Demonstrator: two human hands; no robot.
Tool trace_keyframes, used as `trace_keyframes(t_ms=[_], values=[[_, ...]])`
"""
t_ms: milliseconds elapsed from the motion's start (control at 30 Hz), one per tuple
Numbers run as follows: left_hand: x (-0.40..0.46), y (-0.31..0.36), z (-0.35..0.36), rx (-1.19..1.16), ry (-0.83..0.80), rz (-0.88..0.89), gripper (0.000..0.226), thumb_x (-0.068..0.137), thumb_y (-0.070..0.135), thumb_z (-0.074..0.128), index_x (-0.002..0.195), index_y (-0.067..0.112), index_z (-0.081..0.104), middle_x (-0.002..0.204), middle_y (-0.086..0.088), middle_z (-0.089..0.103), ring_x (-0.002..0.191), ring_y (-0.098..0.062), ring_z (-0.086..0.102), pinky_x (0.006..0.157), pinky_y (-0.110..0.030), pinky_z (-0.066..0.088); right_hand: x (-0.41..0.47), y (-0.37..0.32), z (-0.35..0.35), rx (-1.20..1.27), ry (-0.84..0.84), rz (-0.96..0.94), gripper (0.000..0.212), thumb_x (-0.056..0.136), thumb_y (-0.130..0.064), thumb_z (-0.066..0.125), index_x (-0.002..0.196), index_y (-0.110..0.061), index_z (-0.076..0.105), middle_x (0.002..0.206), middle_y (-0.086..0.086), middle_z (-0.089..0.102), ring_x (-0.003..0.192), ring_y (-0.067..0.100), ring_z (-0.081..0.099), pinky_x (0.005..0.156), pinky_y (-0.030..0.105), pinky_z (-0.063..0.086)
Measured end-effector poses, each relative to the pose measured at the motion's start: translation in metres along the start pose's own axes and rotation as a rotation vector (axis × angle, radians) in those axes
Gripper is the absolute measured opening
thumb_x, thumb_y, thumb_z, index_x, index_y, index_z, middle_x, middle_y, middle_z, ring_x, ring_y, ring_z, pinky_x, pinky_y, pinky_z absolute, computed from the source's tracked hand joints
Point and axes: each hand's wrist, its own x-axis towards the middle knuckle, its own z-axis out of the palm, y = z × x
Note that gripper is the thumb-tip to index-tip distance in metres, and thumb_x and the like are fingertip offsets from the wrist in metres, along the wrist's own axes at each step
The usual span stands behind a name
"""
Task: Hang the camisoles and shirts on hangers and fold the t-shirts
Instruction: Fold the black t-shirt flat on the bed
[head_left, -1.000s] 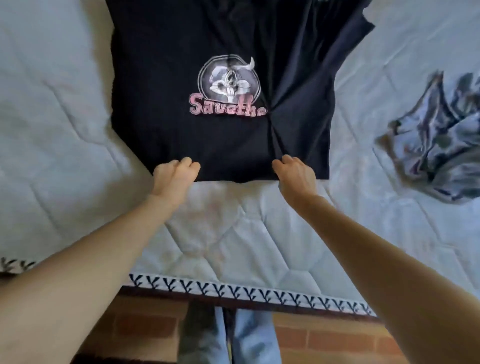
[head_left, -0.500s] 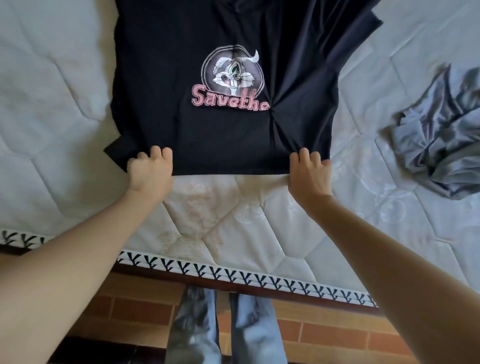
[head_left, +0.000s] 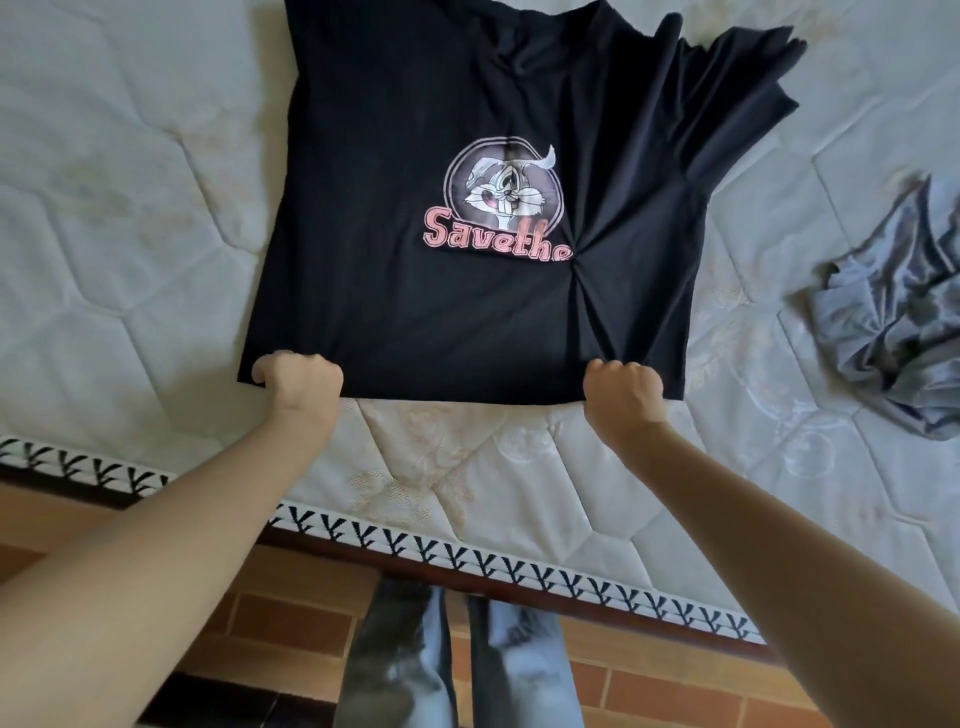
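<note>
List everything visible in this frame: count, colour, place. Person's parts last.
black cotton t-shirt with pink cartoon rabbit print: 1, black, spread flat mid-mattress
crumpled grey satin garment: 1, grey, right edge of the mattress
white quilted mattress: 1, white with black patterned trim, under both garments
brick-tile floor: orange-brown, below the mattress edge
jeans-clad legs: 2, blue denim, bottom centre
left hand: 1, grips the t-shirt's hem, left corner
right hand: 1, grips the hem, right corner
</note>
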Motion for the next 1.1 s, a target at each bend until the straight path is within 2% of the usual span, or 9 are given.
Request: trace_keyframes(t_ms=[133, 200, 300, 467, 600, 767, 900, 1000, 1100], values=[[-0.005, 0.003, -0.012, 0.031, -0.018, 0.027, 0.037, 0.080, 0.002, 0.062, 0.115, 0.012, 0.059, 0.106, 0.000, 0.067, 0.093, -0.022, 0.066, 0.079, -0.041, 0.055, -0.010, -0.003, 0.008, 0.053, 0.098, 0.039, 0.007, 0.085, -0.015, 0.061, 0.091, -0.017, 0.058, 0.085, -0.002, 0.062, 0.082, 0.016, 0.058, 0.047, 0.025, 0.023], [-0.008, 0.009, -0.019, 0.026, 0.041, 0.036, 0.046, 0.078, 0.002, 0.064, 0.121, 0.006, 0.047, 0.110, -0.005, 0.063, 0.090, -0.022, 0.068, 0.076, -0.039, 0.058, -0.011, 0.002, 0.015, 0.024, 0.203, 0.082, 0.019, 0.066, -0.018, 0.075, 0.073, -0.017, 0.058, 0.069, -0.001, 0.055, 0.066, 0.016, 0.052, 0.048, 0.027, 0.023], [-0.012, 0.019, -0.025, 0.070, 0.079, 0.068, 0.047, 0.080, 0.002, 0.063, 0.120, 0.002, 0.040, 0.111, -0.009, 0.059, 0.090, -0.023, 0.069, 0.078, -0.039, 0.059, -0.009, 0.019, 0.028, 0.031, 0.262, 0.164, 0.025, 0.058, -0.008, 0.071, 0.072, -0.015, 0.052, 0.070, 0.002, 0.047, 0.061, 0.019, 0.046, 0.051, 0.028, 0.024], [-0.005, 0.029, -0.025, 0.195, 0.083, 0.049, 0.039, 0.085, 0.003, 0.057, 0.120, 0.002, 0.040, 0.112, -0.011, 0.062, 0.095, -0.026, 0.069, 0.081, -0.039, 0.059, -0.008, 0.050, 0.042, 0.081, 0.120, 0.308, 0.030, 0.068, -0.007, 0.073, 0.087, -0.017, 0.051, 0.077, -0.001, 0.057, 0.068, 0.014, 0.060, 0.050, 0.025, 0.033], [0.001, 0.032, -0.024, 0.264, 0.083, 0.073, 0.031, 0.087, 0.009, 0.057, 0.115, 0.006, 0.044, 0.109, -0.009, 0.068, 0.095, -0.022, 0.069, 0.079, -0.035, 0.058, -0.016, 0.062, 0.043, 0.000, -0.086, 0.175, 0.039, 0.082, -0.004, 0.066, 0.110, -0.016, 0.041, 0.079, -0.004, 0.046, 0.087, 0.011, 0.065, 0.048, 0.021, 0.023], [-0.001, 0.028, -0.020, 0.167, 0.092, 0.059, 0.037, 0.081, 0.009, 0.065, 0.113, 0.009, 0.046, 0.108, -0.003, 0.066, 0.095, -0.016, 0.068, 0.076, -0.028, 0.057, -0.044, 0.062, 0.041, -0.006, -0.238, 0.094, 0.044, 0.077, -0.001, 0.067, 0.107, -0.014, 0.038, 0.066, -0.008, 0.037, 0.089, 0.006, 0.065, 0.051, 0.017, 0.025], [-0.014, 0.025, -0.011, 0.129, 0.111, 0.119, 0.040, 0.076, 0.008, 0.070, 0.109, 0.014, 0.048, 0.104, 0.002, 0.064, 0.094, -0.013, 0.065, 0.074, -0.025, 0.056, -0.070, 0.054, 0.061, -0.064, -0.298, 0.112, 0.045, 0.078, -0.005, 0.071, 0.114, -0.014, 0.044, 0.092, -0.013, 0.064, 0.088, 0.005, 0.066, 0.051, 0.018, 0.029], [-0.031, 0.028, -0.002, 0.104, 0.092, 0.181, 0.038, 0.077, 0.007, 0.068, 0.109, 0.016, 0.049, 0.104, 0.004, 0.064, 0.094, -0.012, 0.064, 0.074, -0.025, 0.056, -0.085, 0.048, 0.072, -0.121, -0.335, 0.092, 0.037, 0.083, -0.007, 0.067, 0.112, -0.017, 0.047, 0.092, -0.017, 0.062, 0.083, -0.001, 0.062, 0.055, 0.015, 0.037], [-0.047, 0.032, 0.004, 0.077, 0.030, 0.190, 0.044, 0.076, 0.006, 0.070, 0.114, 0.013, 0.048, 0.108, 0.002, 0.063, 0.097, -0.015, 0.065, 0.078, -0.029, 0.057, -0.094, 0.043, 0.078, -0.104, -0.430, 0.104, 0.033, 0.085, -0.004, 0.064, 0.113, -0.015, 0.051, 0.091, -0.016, 0.059, 0.086, 0.003, 0.064, 0.046, 0.020, 0.023]])
